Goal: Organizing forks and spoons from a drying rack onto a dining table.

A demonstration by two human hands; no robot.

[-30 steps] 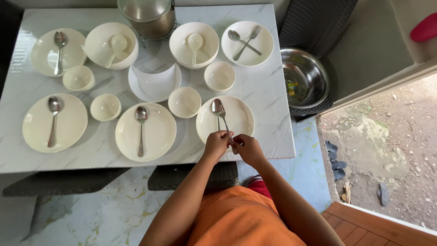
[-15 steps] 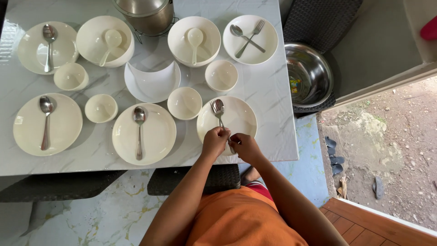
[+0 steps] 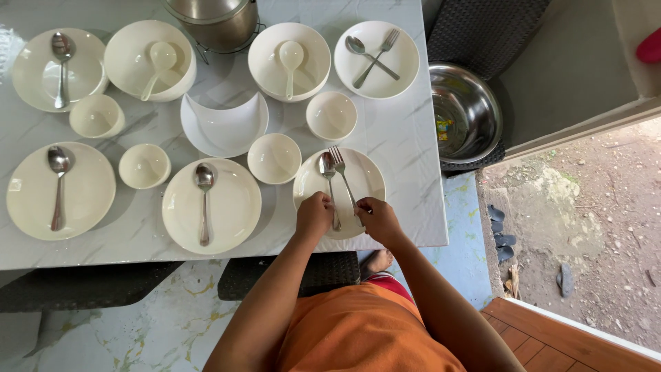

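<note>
Two bare hands work at the near edge of a marble-patterned table (image 3: 406, 145). Left hand (image 3: 314, 215): fingers closed around the handle of a metal spoon (image 3: 328, 176), whose bowl points away from the hand. Right hand (image 3: 377, 219): fingertips pinching the handle end of a metal fork (image 3: 342, 176), tines angled up and slightly leftward from the hand. Spoon and fork lie just beside each other over one cream dinner plate (image 3: 368, 180), directly ahead of both hands; whether they rest on it or hover cannot be told. Just beyond the left hand, to its left: one small cream bowl (image 3: 274, 158); farther left, a cream plate (image 3: 231, 207) bearing a single spoon. Ahead of the right hand, past the dinner plate: a second small bowl (image 3: 331, 116), then a far plate (image 3: 399, 65) with spoon and fork crossed. Ahead of the left hand, well apart: a crescent-shaped white dish (image 3: 224, 131) and a deep bowl (image 3: 265, 65) holding a ceramic ladle spoon. Well apart to the right of the right hand, off the table: one stainless steel basin (image 3: 463, 114) on a woven chair.
</note>
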